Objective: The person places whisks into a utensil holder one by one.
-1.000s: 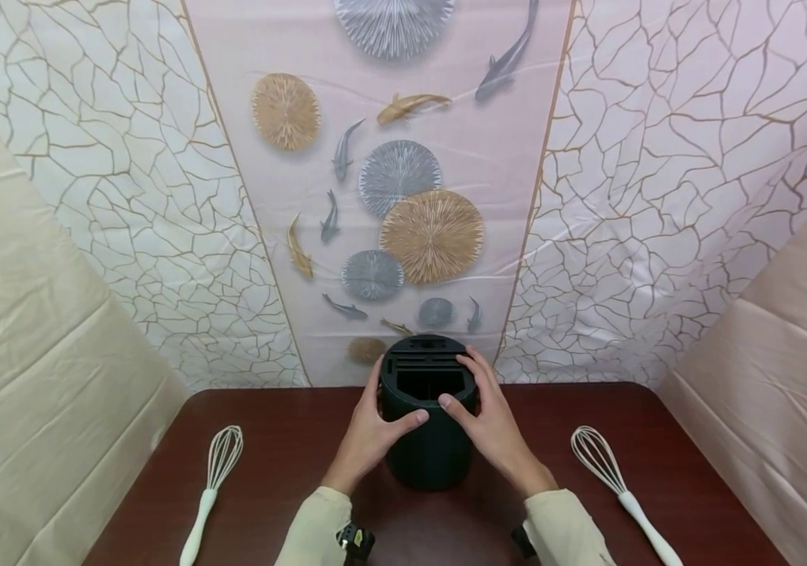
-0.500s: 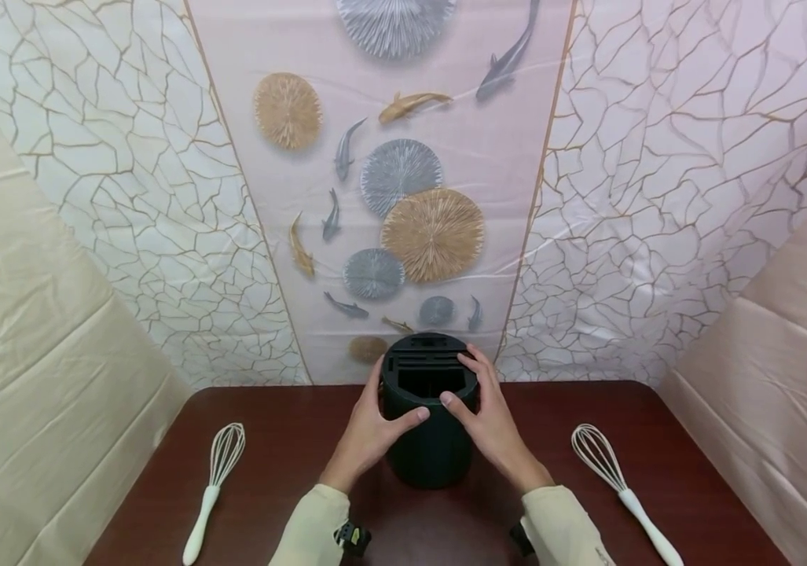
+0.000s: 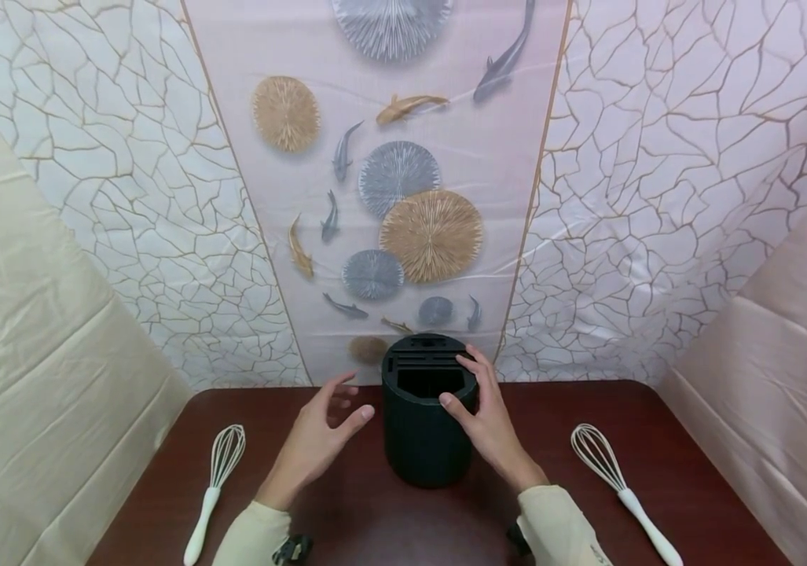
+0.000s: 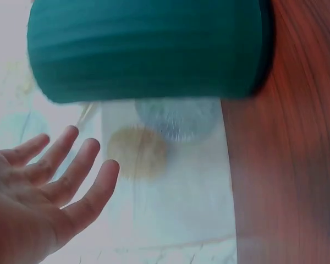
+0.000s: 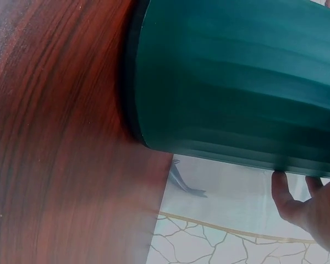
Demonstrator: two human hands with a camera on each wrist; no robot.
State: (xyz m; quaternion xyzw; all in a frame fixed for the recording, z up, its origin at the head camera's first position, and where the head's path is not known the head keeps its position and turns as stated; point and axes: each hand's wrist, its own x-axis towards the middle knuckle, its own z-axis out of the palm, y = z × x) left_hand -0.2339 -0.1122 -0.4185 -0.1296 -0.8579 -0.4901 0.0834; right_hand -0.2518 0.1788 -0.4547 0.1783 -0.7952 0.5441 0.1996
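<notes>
A dark green, round utensil holder stands upright at the back middle of the table, with slots and a larger opening in its top. My right hand grips its right side near the rim, thumb at the front and fingers toward the back. In the right wrist view, the fingertips touch the ribbed wall of the holder. Apart from the holder, to its left, my left hand hovers with fingers spread and slightly bent. The left wrist view shows that palm and fingers holding nothing.
A white whisk lies on the left of the dark red wooden table, and a second whisk lies on the right. Behind the table hangs a patterned cloth, with beige cloth on both sides.
My left hand has let go of the utensil holder and moved left, away from it. The right hand, the holder and both whisks have stayed in place.
</notes>
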